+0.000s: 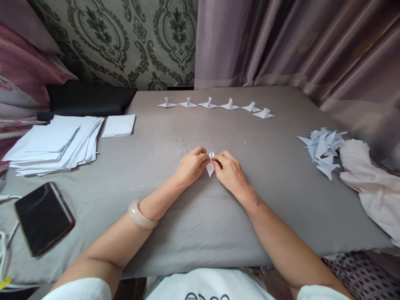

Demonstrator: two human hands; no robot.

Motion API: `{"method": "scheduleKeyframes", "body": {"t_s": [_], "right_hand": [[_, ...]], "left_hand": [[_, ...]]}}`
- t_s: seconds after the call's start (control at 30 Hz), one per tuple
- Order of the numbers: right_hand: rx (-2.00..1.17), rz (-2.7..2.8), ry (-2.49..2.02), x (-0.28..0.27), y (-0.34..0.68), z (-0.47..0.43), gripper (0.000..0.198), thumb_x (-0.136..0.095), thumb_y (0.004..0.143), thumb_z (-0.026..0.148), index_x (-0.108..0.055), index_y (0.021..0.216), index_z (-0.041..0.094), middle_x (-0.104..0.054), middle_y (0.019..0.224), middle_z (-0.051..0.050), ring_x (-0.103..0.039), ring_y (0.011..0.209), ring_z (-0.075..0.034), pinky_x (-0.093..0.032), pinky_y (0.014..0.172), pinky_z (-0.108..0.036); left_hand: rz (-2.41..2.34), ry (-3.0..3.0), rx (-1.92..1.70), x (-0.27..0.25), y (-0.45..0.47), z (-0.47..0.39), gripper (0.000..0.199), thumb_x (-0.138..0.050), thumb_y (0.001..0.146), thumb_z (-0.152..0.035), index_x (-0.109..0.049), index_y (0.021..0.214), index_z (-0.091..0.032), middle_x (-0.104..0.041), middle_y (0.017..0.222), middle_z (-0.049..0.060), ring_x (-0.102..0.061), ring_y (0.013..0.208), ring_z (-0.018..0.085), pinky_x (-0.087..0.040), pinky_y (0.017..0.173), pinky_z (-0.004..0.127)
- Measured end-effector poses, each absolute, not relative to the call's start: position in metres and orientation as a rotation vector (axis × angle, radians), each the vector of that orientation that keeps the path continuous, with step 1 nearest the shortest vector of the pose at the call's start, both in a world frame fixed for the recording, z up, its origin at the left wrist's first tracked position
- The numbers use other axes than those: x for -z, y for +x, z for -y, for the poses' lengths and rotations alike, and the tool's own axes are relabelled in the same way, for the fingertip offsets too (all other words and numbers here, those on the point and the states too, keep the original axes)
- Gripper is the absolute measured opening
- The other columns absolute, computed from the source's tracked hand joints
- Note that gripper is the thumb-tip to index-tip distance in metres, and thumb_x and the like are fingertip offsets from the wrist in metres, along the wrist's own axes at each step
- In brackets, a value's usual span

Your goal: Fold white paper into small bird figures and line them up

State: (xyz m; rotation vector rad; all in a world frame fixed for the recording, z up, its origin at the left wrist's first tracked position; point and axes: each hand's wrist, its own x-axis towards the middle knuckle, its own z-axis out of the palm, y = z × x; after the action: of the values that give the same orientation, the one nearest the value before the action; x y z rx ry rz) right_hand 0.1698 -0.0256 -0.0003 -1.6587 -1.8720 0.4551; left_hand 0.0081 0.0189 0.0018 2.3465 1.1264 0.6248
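Note:
A small piece of folded white paper [210,168], narrow and diamond-shaped, is held upright on end at the middle of the grey-covered table. My left hand [193,166] pinches its left edge between thumb and fingertips. From the other side, my right hand [229,170] pinches the right edge in the same way. Both hands rest close together, and the fingers hide the paper's middle. Beyond them, a row of several folded paper cranes [209,103] stands along the far side of the table.
Stacked white paper sheets [56,143] lie at left beside a smaller stack of paper squares [118,126]. Nearer is a phone [44,218] with white cables [3,246]. A pile of folded paper pieces [323,146] sits at right, against a pale cloth [368,179]. A black item [90,98] lies back left.

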Motion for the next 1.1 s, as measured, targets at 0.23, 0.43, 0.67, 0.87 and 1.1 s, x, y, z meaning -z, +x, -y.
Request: {"method": "scheduleKeyframes", "body": {"t_s": [0.23,0.43,0.67,0.87,1.1], "right_hand": [[-0.527,1.966,-1.596,-0.005,0.177,0.029,0.022,-0.044,0.089,0.016,-0.065,0.095,0.019,-0.06,0.098,-0.007,-0.059,0.084,-0.016,-0.046,0.078,-0.029],[-0.579,2.055,-1.604,-0.016,0.183,0.036,0.03,-0.044,0.083,0.008,-0.065,0.101,0.019,-0.06,0.102,-0.007,-0.06,0.084,-0.015,-0.046,0.077,-0.028],[-0.666,1.987,-1.634,-0.021,0.183,0.036,0.017,-0.054,0.084,0.019,-0.067,0.094,0.021,-0.062,0.098,-0.006,-0.061,0.082,-0.016,-0.046,0.075,-0.028],[-0.641,1.931,-1.643,-0.021,0.181,0.034,0.018,-0.05,0.089,0.022,-0.068,0.085,0.022,-0.063,0.092,-0.005,-0.058,0.075,-0.014,-0.045,0.073,-0.029],[-0.623,1.842,-1.701,-0.017,0.179,0.03,0.018,-0.052,0.088,0.026,-0.066,0.077,0.021,-0.062,0.086,-0.003,-0.056,0.071,-0.014,-0.043,0.074,-0.029]], "left_hand": [[-0.827,2.508,-0.617,0.0,-0.003,-0.024,0.027,-0.04,0.091,-0.015,-0.066,0.101,-0.015,-0.063,0.105,0.013,-0.059,0.093,0.02,-0.048,0.082,0.032],[-0.797,2.41,-0.614,-0.005,-0.012,-0.024,0.026,-0.051,0.079,-0.011,-0.067,0.1,-0.015,-0.064,0.106,0.011,-0.06,0.084,0.017,-0.049,0.077,0.029],[-0.822,2.275,-0.592,-0.011,-0.011,-0.026,0.019,-0.052,0.086,-0.017,-0.068,0.094,-0.016,-0.064,0.101,0.009,-0.059,0.077,0.013,-0.046,0.071,0.025],[-0.926,2.174,-0.599,-0.01,-0.008,-0.027,0.019,-0.05,0.089,-0.023,-0.068,0.087,-0.016,-0.064,0.097,0.008,-0.056,0.073,0.012,-0.043,0.067,0.024],[-1.051,2.075,-0.574,-0.014,-0.003,-0.027,0.019,-0.053,0.087,-0.025,-0.067,0.082,-0.014,-0.062,0.095,0.008,-0.054,0.07,0.012,-0.043,0.068,0.025]]}}
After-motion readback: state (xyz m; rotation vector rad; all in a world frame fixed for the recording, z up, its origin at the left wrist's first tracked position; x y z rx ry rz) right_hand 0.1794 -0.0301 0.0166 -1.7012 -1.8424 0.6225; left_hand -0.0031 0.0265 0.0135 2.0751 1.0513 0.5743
